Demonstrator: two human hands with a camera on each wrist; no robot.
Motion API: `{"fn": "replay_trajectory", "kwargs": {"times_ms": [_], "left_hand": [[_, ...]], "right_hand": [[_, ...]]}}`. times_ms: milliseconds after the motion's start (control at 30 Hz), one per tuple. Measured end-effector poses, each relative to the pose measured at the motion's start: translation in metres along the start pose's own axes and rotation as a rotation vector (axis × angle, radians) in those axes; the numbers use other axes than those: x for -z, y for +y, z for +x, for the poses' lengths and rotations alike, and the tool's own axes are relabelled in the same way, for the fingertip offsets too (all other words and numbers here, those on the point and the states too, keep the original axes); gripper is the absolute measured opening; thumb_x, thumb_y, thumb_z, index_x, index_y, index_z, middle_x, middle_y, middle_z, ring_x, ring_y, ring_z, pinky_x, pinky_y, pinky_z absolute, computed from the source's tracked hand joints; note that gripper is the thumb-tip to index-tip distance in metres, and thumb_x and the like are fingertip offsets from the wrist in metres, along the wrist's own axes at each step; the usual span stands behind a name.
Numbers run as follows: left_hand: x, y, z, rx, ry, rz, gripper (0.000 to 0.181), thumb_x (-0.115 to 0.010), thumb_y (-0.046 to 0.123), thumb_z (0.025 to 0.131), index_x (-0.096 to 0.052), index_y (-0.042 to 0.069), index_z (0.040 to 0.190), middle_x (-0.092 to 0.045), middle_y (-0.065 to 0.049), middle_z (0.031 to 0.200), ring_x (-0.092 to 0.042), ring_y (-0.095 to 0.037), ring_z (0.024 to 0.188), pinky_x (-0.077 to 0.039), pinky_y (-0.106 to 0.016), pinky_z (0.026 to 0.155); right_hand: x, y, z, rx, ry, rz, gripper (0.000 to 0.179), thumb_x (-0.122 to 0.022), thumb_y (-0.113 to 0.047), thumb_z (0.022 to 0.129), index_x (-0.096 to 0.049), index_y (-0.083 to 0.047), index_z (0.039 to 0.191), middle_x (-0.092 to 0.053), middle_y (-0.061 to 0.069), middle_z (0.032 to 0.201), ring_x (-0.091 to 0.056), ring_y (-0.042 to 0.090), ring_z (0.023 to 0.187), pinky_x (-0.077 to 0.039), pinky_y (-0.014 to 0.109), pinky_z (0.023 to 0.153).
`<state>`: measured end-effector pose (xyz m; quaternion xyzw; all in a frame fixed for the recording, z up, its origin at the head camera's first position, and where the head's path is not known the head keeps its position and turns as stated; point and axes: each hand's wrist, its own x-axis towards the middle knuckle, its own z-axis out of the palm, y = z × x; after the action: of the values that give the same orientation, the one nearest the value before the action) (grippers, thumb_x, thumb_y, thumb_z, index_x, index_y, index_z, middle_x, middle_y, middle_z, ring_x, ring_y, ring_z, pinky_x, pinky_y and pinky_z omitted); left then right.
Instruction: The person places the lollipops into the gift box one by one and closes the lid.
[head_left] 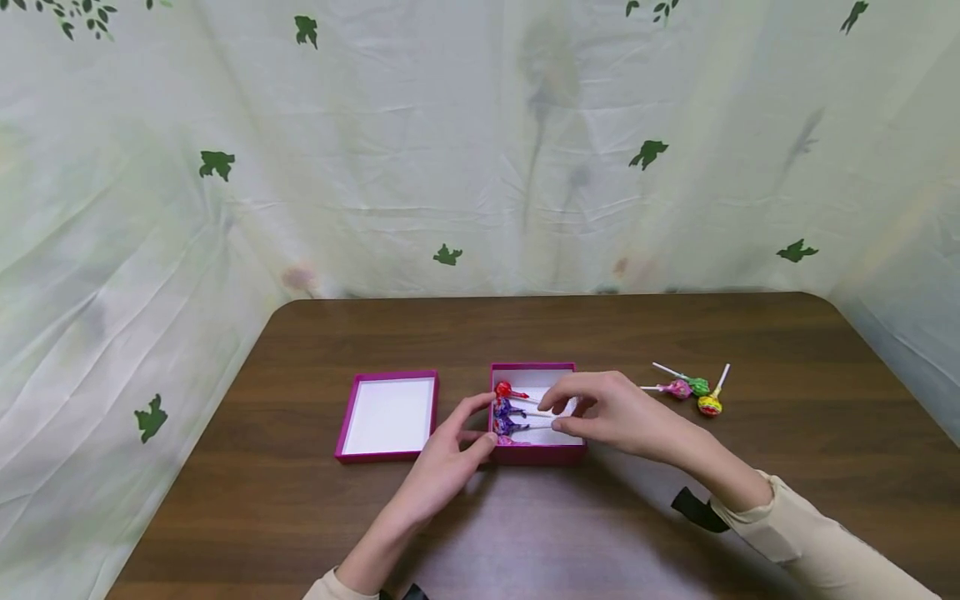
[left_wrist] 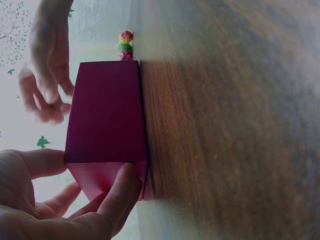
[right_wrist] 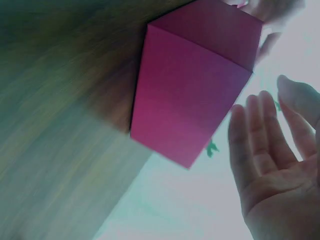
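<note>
A magenta box point(head_left: 542, 455) with a white inside stands on the table, holding several lollipops with their heads towards its left wall. A red lollipop point(head_left: 506, 389) lies at the back, dark blue-purple lollipops point(head_left: 504, 407) before it; a pink one at the front is mostly hidden by the front wall. My left hand point(head_left: 450, 457) touches the box's left end, with fingers against that wall and another fingertip at the top front corner. My right hand point(head_left: 603, 410) hovers over the box's right half, near the white sticks. In the right wrist view its fingers are extended, holding nothing.
The box's lid point(head_left: 393, 417), white inside with a magenta rim, lies left of the box. To the right lie a pink lollipop point(head_left: 678, 389), a green lollipop point(head_left: 699, 387) and a yellow-red lollipop point(head_left: 709, 405). A leaf-patterned curtain point(head_left: 480, 167) hangs behind the wooden table point(head_left: 315, 500).
</note>
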<state>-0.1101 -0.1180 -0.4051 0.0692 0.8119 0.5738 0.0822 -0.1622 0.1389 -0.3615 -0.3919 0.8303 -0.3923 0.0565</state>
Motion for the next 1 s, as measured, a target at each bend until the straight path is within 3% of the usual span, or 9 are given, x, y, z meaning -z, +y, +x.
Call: {"fn": "replay_trajectory", "kwargs": {"times_ms": [233, 433, 700, 1000], "left_hand": [[0.0, -0.001, 0.0, 0.002, 0.001, 0.011, 0.047, -0.06, 0.018, 0.097, -0.049, 0.024, 0.143, -0.052, -0.007, 0.14, -0.061, -0.026, 0.111, -0.054, -0.037, 0.08], [-0.001, -0.001, 0.0, 0.001, -0.003, 0.016, 0.047, -0.06, 0.018, 0.097, -0.049, 0.024, 0.143, -0.05, -0.005, 0.142, -0.061, -0.026, 0.111, -0.054, -0.037, 0.08], [0.0, 0.0, -0.001, 0.003, 0.001, -0.002, 0.049, -0.06, 0.017, 0.097, -0.048, 0.024, 0.144, -0.048, -0.002, 0.144, -0.062, -0.024, 0.109, -0.053, -0.038, 0.079], [0.0, 0.001, -0.001, 0.005, -0.004, 0.005, 0.048, -0.06, 0.017, 0.097, -0.048, 0.023, 0.144, -0.05, -0.004, 0.142, -0.061, -0.025, 0.11, -0.053, -0.038, 0.08]], "right_hand": [[0.014, 0.002, -0.029, -0.038, 0.048, -0.002, 0.031, -0.077, -0.007, 0.085, -0.067, -0.027, 0.107, -0.067, -0.011, 0.101, -0.067, 0.008, 0.082, -0.055, 0.032, 0.075], [0.028, 0.006, -0.05, -0.089, 0.086, -0.11, 0.033, -0.077, -0.007, 0.084, -0.068, -0.026, 0.109, -0.067, -0.012, 0.105, -0.065, 0.007, 0.084, -0.055, 0.034, 0.075], [0.05, 0.019, -0.072, -0.203, 0.123, -0.145, 0.034, -0.076, -0.006, 0.085, -0.068, -0.027, 0.11, -0.066, -0.017, 0.106, -0.066, 0.013, 0.093, -0.053, 0.031, 0.08], [0.08, 0.039, -0.096, -0.162, 0.102, -0.221, 0.04, -0.075, 0.0, 0.083, -0.068, -0.03, 0.109, -0.069, -0.017, 0.102, -0.065, 0.007, 0.091, -0.053, 0.03, 0.078]]}}
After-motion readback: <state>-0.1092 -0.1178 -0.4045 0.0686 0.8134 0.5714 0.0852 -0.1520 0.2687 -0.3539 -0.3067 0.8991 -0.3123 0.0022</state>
